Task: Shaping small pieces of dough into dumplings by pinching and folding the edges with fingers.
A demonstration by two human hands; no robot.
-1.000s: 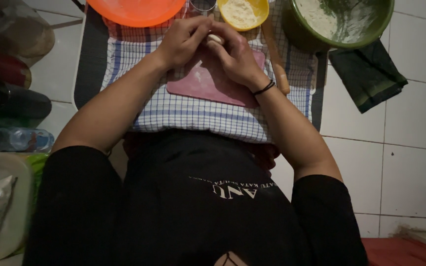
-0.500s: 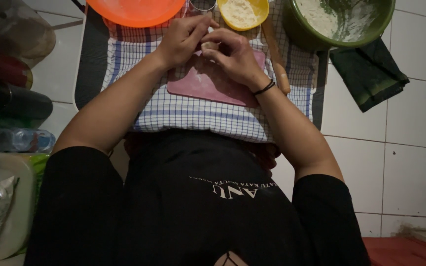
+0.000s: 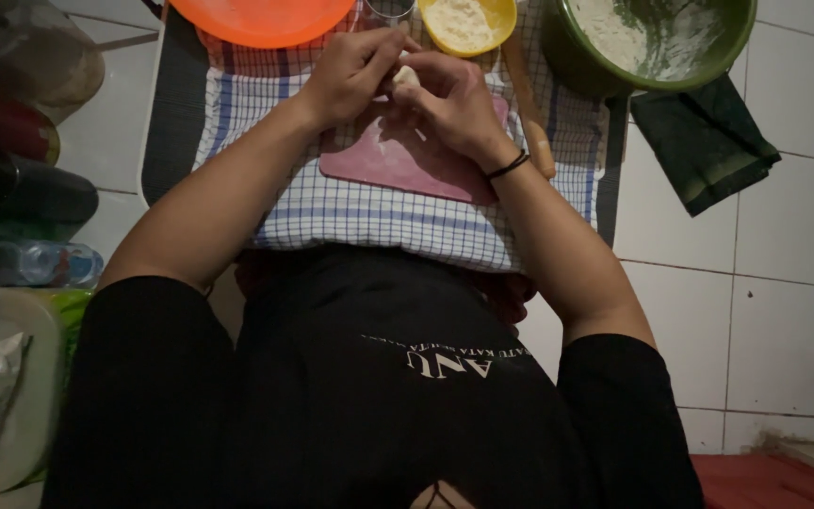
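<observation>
Left hand (image 3: 355,75) and right hand (image 3: 449,99), fingers curled narrow, pinched together on a small pale dough piece (image 3: 406,75) just above the far edge of the pink board (image 3: 398,160). Black band (image 3: 508,167) worn at the right wrist, beside the board's right end. Board laid on a checked cloth (image 3: 369,217); beyond the board, an orange plate (image 3: 261,17) and a yellow bowl of flour (image 3: 468,21); right of the board, a wooden rolling pin (image 3: 527,104), a green floured bowl (image 3: 657,42) and a folded dark green cloth (image 3: 704,141).
</observation>
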